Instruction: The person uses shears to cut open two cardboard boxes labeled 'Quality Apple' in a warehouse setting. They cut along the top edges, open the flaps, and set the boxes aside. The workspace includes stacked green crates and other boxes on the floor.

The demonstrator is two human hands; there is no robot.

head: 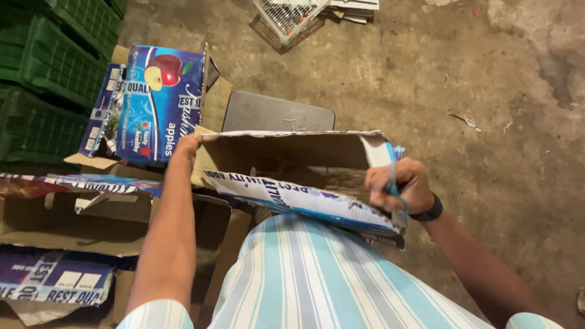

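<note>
Closest to the camera, below the striped blue-and-white shirt (pixel 317 280), the person holds an open brown corrugated cardboard box with a blue printed outer face (pixel 292 176), tipped so its open side faces up and its bare brown inside shows. The right hand (pixel 399 186), with a black band on the wrist, is closed around a small tool with a light blue handle (pixel 395 189) at the box's right corner, where the near flap meets the end wall. The left hand (pixel 187 144) reaches to the box's far left corner; its fingers are hidden behind the cardboard edge, so I cannot tell whether it grips or only presses there.

To the left, just beside the held box, flattened and open cardboard cartons of the same blue print (pixel 67 244) lie piled on the floor. Beyond them a blue apple-printed carton (pixel 152 103) stands tilted against green plastic crates (pixel 49 67). Behind the held box lies a grey flat slab (pixel 274 113) on the stained concrete floor (pixel 457 79). At the far top edge sits a white wire basket (pixel 289 15).
</note>
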